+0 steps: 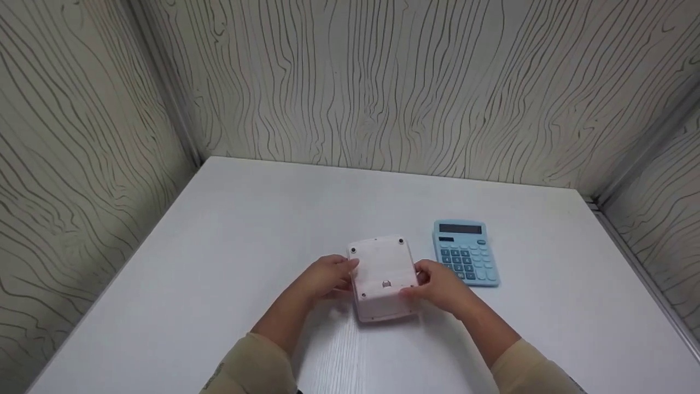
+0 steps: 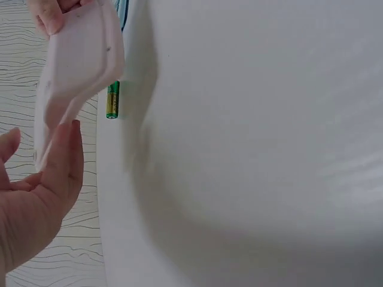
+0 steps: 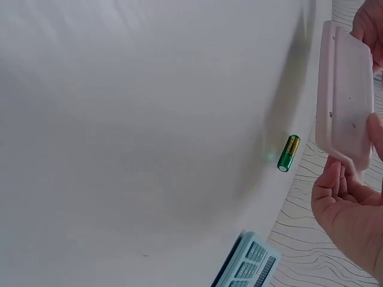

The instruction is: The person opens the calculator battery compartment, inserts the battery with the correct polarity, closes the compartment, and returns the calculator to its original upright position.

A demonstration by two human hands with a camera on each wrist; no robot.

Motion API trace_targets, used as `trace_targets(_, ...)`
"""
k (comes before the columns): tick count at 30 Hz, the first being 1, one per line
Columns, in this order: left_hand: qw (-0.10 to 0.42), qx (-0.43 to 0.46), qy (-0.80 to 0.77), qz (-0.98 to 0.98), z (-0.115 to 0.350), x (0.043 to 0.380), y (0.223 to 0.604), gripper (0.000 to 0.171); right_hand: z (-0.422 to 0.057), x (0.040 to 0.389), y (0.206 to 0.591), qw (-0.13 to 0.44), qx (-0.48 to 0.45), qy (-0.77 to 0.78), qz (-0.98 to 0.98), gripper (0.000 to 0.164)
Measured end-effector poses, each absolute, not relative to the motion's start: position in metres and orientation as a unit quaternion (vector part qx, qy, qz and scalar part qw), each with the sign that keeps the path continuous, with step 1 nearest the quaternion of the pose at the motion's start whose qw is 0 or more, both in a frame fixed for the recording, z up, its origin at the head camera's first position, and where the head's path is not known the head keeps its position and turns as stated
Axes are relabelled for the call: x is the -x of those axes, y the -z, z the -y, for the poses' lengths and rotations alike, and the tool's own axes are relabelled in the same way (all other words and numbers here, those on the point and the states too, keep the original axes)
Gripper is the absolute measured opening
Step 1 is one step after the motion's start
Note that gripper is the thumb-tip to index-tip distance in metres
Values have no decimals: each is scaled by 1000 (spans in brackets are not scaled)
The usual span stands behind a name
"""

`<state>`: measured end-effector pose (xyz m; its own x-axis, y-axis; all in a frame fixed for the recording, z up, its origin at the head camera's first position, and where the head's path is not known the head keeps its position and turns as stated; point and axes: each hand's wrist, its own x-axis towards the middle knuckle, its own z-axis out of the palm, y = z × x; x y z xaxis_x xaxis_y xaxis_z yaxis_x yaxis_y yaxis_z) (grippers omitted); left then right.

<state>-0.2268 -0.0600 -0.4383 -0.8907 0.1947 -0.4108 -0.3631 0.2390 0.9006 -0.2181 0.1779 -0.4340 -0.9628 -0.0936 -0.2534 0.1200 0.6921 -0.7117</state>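
At the near edge of the white tabletop [image 1: 164, 306], two beige fabric sleeves [image 1: 254, 364], with dark marks on them too small to read. Just beyond, two bare hands, one left hand [image 1: 328, 276] and one right hand [image 1: 443, 284], with one pale pink, round-cornered plastic casing [image 1: 380, 265] between them. On the left, fingers extended against the casing, thumb standing clear of it in the left wrist view; on the right, a pinch at the opposite edge, thumb on the upper face, other fingers curled below. Casing raised off the tabletop and tilted, showing three dark-centred round spots at its corners and one small notch towards the near end. Past the casing in both wrist views, lying on the tabletop, one green-and-gold cylindrical battery [image 3: 289, 153]; printed, but cannot make out the wording. Farther right, beyond the right hand, one light blue, rectangular plastic calculator [image 1: 482, 254], face up, with one wide dark display, one smaller dark strip beneath it, and dark keys beside pale blue ones; key markings too small to read with certainty. Farthest off, three upright off-white panels [image 1: 355, 82] with dark wavy wood-grain lines, one behind and one at each side, and two grey corner posts [image 1: 160, 82] between them
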Motion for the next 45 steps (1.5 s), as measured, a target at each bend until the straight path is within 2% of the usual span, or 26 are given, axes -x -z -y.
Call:
trace_targets(5,196,72,-649,-731,54,224,433,64,-178,217,431,120,-6,419,-900,52)
trace_targets(10,155,73,-691,-702,52,220,430,69,-175,216,428,99,7,426,-899,57)
trace_targets(16,130,92,-748,-644,52,219,429,78,-173,216,426,54,36,410,-910,52)
trace_targets(19,135,100,-759,-629,52,220,430,71,-172,214,427,15,64,390,-919,48)
trace_targets(25,147,107,-764,-619,50,219,435,40,-170,208,432,-115,181,320,-923,47)
trace_targets(28,170,119,-770,-603,50,217,437,40,-171,208,434,-174,225,288,-915,46)
trace_targets(30,189,118,-767,-602,50,215,439,46,-172,209,435,-202,239,268,-911,45)
trace_targets(36,238,80,-777,-578,51,211,440,55,-175,211,437,-257,253,222,-906,44)
trace_targets(40,248,76,-792,-553,51,211,439,47,-175,212,438,-280,267,199,-900,46)
trace_targets(45,245,77,-782,-568,51,212,439,39,-175,214,441,-277,269,167,-907,45)
